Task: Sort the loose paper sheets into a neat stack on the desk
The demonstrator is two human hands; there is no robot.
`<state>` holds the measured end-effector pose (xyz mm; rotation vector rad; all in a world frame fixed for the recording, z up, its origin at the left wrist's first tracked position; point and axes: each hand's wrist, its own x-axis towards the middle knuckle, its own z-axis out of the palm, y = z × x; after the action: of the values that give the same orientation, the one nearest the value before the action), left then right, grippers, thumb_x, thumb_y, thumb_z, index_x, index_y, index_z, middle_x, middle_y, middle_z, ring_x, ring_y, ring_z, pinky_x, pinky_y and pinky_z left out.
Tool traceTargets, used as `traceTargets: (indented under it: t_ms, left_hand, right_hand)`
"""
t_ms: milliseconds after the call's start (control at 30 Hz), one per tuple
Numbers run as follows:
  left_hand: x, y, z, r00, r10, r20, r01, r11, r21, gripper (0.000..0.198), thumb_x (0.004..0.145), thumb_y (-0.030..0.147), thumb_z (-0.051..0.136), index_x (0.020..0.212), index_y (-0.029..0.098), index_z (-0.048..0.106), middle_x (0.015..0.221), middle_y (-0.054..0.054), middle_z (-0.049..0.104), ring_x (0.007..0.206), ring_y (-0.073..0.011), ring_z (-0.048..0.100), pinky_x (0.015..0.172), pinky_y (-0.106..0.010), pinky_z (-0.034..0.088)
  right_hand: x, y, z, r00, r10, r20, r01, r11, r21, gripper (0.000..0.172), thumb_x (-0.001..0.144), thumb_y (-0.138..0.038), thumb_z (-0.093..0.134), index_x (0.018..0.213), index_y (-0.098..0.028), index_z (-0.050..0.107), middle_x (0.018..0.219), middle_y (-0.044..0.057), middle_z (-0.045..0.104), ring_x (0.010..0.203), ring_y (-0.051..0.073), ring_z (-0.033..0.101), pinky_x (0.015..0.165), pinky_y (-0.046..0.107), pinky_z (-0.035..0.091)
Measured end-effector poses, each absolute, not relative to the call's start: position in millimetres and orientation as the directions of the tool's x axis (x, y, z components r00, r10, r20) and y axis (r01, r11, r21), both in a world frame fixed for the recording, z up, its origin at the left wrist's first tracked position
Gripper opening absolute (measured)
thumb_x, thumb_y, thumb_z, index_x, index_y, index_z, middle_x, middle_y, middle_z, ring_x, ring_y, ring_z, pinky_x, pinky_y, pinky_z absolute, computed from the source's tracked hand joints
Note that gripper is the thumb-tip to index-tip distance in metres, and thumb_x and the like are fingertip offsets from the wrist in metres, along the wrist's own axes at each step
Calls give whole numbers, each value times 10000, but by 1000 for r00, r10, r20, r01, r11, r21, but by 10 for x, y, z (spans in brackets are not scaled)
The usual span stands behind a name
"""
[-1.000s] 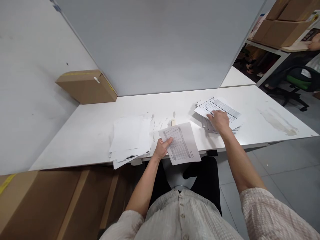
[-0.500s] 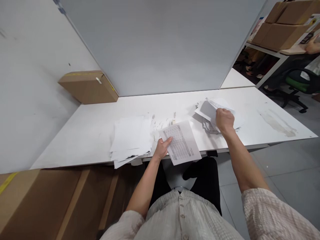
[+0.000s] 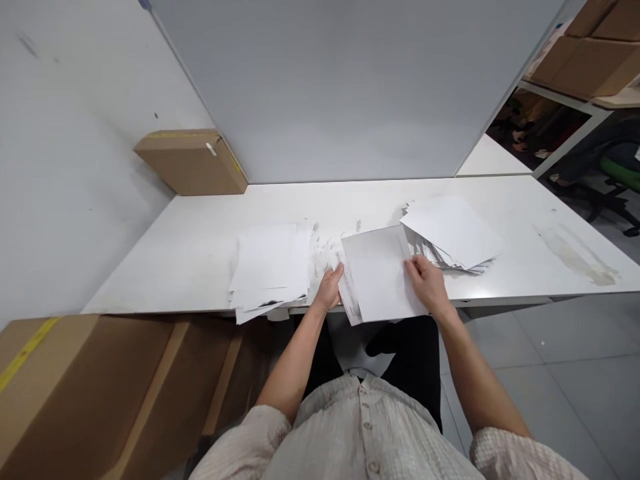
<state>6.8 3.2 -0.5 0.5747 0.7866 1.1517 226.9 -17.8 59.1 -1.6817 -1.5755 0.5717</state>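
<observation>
At the back left corner of the surface [image 3: 187,260], a box [image 3: 193,163]. Nearer the front edge, left of its middle, the left stack [image 3: 267,257], with a sheet or two jutting over that edge. Just right of it, the left hand [image 3: 329,290], thumb on top, clamped on a printed sheet [image 3: 351,299] — only a strip of print in view. Partly over that sheet, offset to its right above the front edge, a blank-faced sheet [image 3: 380,277], between the hands, with its long axis running away from the body and tilted left at the far end. On its right edge, about midway along, the right hand [image 3: 429,283], clamped too — nearer than the left to the right stack [image 3: 455,230], just beside and farther back.
</observation>
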Motion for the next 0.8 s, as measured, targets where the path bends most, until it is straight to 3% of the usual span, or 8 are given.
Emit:
traceTargets:
  t_ms: [300,433,533,633,700,800]
  left_hand:
    - [80,32,-76,143,969,-203,-486,247,838,515,660,500,716,954,82,656,866,-123,716,916,-278,656,843,-410,511]
    - [93,30,-125,123,974,-188,-470,224,854,532,647,502,723,971,86,654,865,-118,714,883,-267,661,818,-401,517]
    - [90,16,-57,111,982,-152,-460,186,868,534,664,511,704,996,96,652,895,-117,710,893,-261,658,818,-394,514]
    - [40,-22,217,71,997,-22,-328,44,944,480,742,510,632,1013,115,658,921,-103,708,909,-244,649,828,-374,506]
    - [-12,-58,499,56,991,122,-189,-109,976,415,769,468,622,1012,135,666,961,-83,702,959,-233,628,865,-356,486]
    - [-73,-104,882,40,955,292,-118,-286,951,371,741,448,656,986,170,681,951,-52,705,995,-242,609,880,-358,480]
  right_hand:
    - [2060,-229,258,85,996,29,700,-40,-713,262,880,-445,382,816,-224,508,617,4,544,565,167,488,552,279,343]
    - [2040,-241,231,168,980,103,688,-42,-725,373,835,-500,456,1033,-194,533,926,96,617,750,211,557,663,339,421]
    - [2076,-229,256,152,987,49,478,-30,-878,509,773,-510,556,1171,-200,486,1118,125,581,904,232,567,740,368,459]
    - [2099,-207,393,-13,1000,-23,170,-20,-985,343,768,-462,592,1005,-218,551,921,61,635,837,199,589,731,346,476]
    - [2088,-183,532,8,998,66,31,66,-997,233,765,-428,613,864,-226,553,801,21,623,777,174,587,722,325,475]
    - [2034,-140,700,129,967,222,-53,230,-972,206,752,-406,638,818,-242,532,814,1,620,810,161,587,764,317,469]
